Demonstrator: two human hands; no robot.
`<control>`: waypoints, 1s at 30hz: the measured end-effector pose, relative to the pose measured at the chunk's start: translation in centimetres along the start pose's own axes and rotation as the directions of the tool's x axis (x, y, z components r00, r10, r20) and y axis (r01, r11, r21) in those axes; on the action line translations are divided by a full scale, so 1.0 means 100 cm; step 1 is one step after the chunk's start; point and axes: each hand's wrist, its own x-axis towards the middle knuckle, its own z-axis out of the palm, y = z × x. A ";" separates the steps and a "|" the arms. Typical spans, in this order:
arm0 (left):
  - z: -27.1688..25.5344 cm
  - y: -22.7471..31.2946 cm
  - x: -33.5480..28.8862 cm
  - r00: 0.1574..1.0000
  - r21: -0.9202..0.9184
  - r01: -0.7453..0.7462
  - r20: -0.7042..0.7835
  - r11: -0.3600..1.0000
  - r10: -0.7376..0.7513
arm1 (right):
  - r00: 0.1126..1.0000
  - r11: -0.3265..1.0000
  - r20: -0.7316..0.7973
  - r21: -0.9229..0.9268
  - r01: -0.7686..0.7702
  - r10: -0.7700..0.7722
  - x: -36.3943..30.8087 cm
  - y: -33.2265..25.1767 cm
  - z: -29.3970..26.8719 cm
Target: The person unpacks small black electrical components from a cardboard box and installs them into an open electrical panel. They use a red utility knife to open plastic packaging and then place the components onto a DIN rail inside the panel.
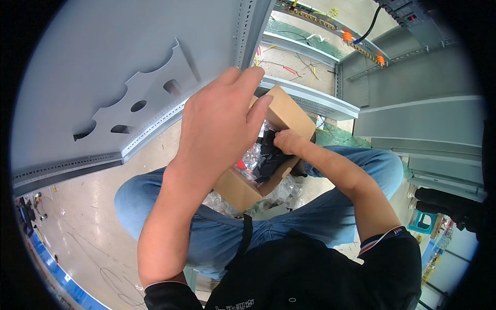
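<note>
My left hand [219,121] is raised between the cabinet door and an open cardboard box [292,111]. Its thumb stands apart from the index finger, and nothing shows between them; the other fingers are partly hidden. Between my bent legs, the box holds black plastic parts [267,160] and crumpled clear plastic bags [251,157], with a bit of red among them. My right hand [288,141] reaches into the box from the right, fingers closed at the upper end of a black part. The fingertips are partly hidden there.
A grey metal door panel [217,31] with a cut-out plate [150,95] rises at the left. Ahead stands an open cabinet frame [310,98] with a perforated busbar [310,18] and orange insulators. Loose wires and plastic wrap [284,194] lie on the floor.
</note>
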 end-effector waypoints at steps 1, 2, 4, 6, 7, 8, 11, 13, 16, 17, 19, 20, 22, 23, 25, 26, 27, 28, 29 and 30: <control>0.001 0.001 -0.001 1.000 -0.010 -0.004 -0.006 1.000 0.004 | 1.000 1.000 0.015 0.000 0.008 -0.008 -0.003 0.001 0.001; 0.002 0.002 -0.001 1.000 -0.013 -0.019 -0.011 1.000 0.019 | 0.999 1.000 0.031 -0.002 0.018 -0.018 -0.007 0.001 -0.003; 0.004 0.003 -0.001 0.999 -0.018 -0.048 -0.019 0.999 0.048 | 1.000 1.000 0.024 -0.018 0.010 -0.009 -0.014 -0.001 -0.009; 0.005 0.005 0.000 0.999 -0.026 -0.047 -0.014 0.999 0.046 | 0.999 0.999 -0.026 -0.040 -0.029 0.028 -0.016 -0.003 -0.002; 0.006 0.006 0.000 0.999 -0.029 -0.046 -0.011 0.999 0.045 | 0.997 0.997 -0.078 -0.076 -0.022 0.016 -0.019 -0.004 0.002; 0.007 0.005 0.000 0.999 -0.022 -0.039 0.003 0.999 0.039 | 0.992 0.994 -0.128 -0.110 -0.016 0.001 -0.020 -0.006 0.006; 0.009 0.005 0.000 0.999 -0.008 -0.025 0.036 1.000 0.025 | 0.976 0.984 -0.217 -0.172 -0.037 -0.001 -0.018 -0.005 0.018; 0.010 0.008 0.001 0.999 -0.015 -0.025 0.046 1.000 0.026 | 0.972 0.982 -0.237 -0.184 -0.046 0.001 -0.016 -0.002 0.031; 0.010 0.011 0.001 0.998 -0.011 -0.011 0.059 1.000 0.011 | 0.968 0.985 -0.249 -0.170 -0.010 -0.033 -0.014 -0.001 0.039; 0.010 0.011 0.001 0.998 -0.011 -0.015 0.059 1.000 0.015 | 0.965 0.988 -0.259 -0.152 0.004 -0.044 -0.014 -0.001 0.038; 0.013 0.009 0.002 0.998 -0.011 -0.025 0.059 1.000 0.026 | 0.963 0.990 -0.264 -0.142 0.011 -0.049 -0.015 -0.001 0.038; 0.015 0.008 0.002 0.998 -0.012 -0.018 0.063 1.000 0.019 | 0.965 0.989 -0.260 -0.150 0.007 -0.046 -0.018 -0.003 0.029; 0.017 0.005 0.003 0.998 -0.018 -0.008 0.070 1.000 0.010 | 0.970 0.993 -0.240 -0.121 -0.001 -0.029 -0.027 -0.006 0.009; 0.019 0.004 0.004 0.997 -0.027 -0.009 0.070 1.000 0.011 | 0.974 0.996 -0.225 -0.086 -0.008 -0.011 -0.033 -0.004 -0.003; 0.026 -0.001 0.005 0.997 -0.046 -0.011 0.069 0.999 0.014 | 0.981 1.000 -0.195 -0.015 -0.026 0.023 -0.044 0.003 -0.031; 0.029 -0.002 0.007 0.997 -0.084 0.023 0.079 0.996 -0.017 | 0.983 0.999 -0.179 0.022 -0.036 0.040 -0.053 0.009 -0.049; 0.031 -0.002 0.008 0.994 -0.117 0.060 0.093 0.991 -0.050 | 0.985 0.997 -0.164 0.060 -0.043 0.053 -0.064 0.012 -0.069; 0.031 -0.003 0.008 0.990 -0.146 0.103 0.107 0.984 -0.088 | 0.989 0.970 -0.148 0.243 0.018 0.019 -0.081 0.017 -0.105; 0.033 0.001 0.014 0.978 -0.207 0.157 0.167 0.966 -0.123 | 0.993 0.944 -0.107 0.323 0.073 -0.040 -0.088 0.034 -0.113; 0.033 0.000 0.016 0.959 -0.251 0.232 0.223 0.940 -0.177 | 0.989 0.883 -0.130 0.455 0.118 -0.065 -0.102 0.035 -0.139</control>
